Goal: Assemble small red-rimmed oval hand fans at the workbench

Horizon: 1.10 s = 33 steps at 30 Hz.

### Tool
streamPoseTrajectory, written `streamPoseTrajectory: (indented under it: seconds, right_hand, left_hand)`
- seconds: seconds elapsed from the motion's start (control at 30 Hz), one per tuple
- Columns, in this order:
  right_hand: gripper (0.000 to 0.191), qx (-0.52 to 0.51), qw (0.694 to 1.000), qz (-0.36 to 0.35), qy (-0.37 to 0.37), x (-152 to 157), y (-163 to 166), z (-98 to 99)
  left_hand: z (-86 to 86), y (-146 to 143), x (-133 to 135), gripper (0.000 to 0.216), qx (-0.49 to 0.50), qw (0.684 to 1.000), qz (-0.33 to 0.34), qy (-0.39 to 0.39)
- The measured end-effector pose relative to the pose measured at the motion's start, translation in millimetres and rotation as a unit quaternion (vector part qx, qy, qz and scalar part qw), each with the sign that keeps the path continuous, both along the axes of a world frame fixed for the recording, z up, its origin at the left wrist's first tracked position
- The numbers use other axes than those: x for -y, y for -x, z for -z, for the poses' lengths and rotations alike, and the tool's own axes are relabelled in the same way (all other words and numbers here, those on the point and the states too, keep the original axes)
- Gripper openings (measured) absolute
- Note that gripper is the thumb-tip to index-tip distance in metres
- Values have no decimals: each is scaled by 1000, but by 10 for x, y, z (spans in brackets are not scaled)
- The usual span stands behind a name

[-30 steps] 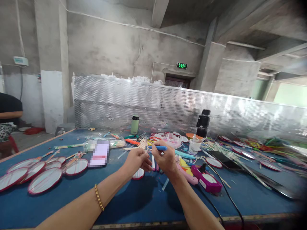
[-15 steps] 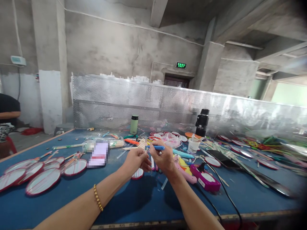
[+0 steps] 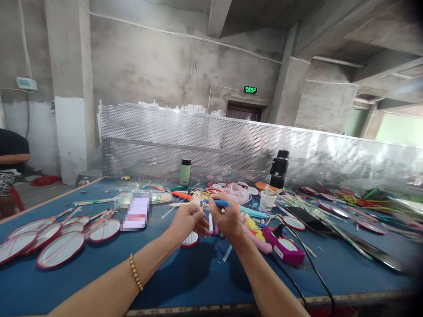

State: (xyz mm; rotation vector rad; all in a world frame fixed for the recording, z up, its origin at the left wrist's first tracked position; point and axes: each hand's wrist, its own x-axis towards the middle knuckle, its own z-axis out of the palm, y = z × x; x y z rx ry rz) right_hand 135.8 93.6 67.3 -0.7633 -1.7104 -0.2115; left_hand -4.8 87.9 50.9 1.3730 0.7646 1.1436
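Observation:
My left hand [image 3: 189, 220] is closed, pinching a thin pale stick [image 3: 201, 197] that points upward and has a bluish mark near the fingers. Just below that hand is a small round white disc with a red rim [image 3: 191, 239]; I cannot tell whether it joins the stick. A blue marker pen [image 3: 220, 203] is gripped in my right hand [image 3: 228, 220] like a writing tool, its tip end turned toward the stick, with a small gap visible between them. Several coloured markers [image 3: 216, 230] lie on the table between and behind the hands.
Round red-rimmed paddles [image 3: 61, 249] overlap at left beside a phone [image 3: 135, 213]. A green flask [image 3: 185, 171], a white cup [image 3: 267, 200] and a black bottle [image 3: 279, 169] stand at the back. A purple glue gun [image 3: 286, 246] and its cable are at right. A person [image 3: 13, 149] sits far left.
My right hand has shifted very slightly right with the blue marker, opening a little more space from the stick. The left hand stays nearly still.

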Motion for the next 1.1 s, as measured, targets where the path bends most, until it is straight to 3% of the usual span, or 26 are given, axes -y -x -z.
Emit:
streamPoseTrajectory:
  seconds: [1.1]
  right_hand:
    - [16, 8, 1000, 8, 4, 14, 22, -4]
  left_hand:
    - [-2, 2, 3, 18, -6, 1000, 0, 0]
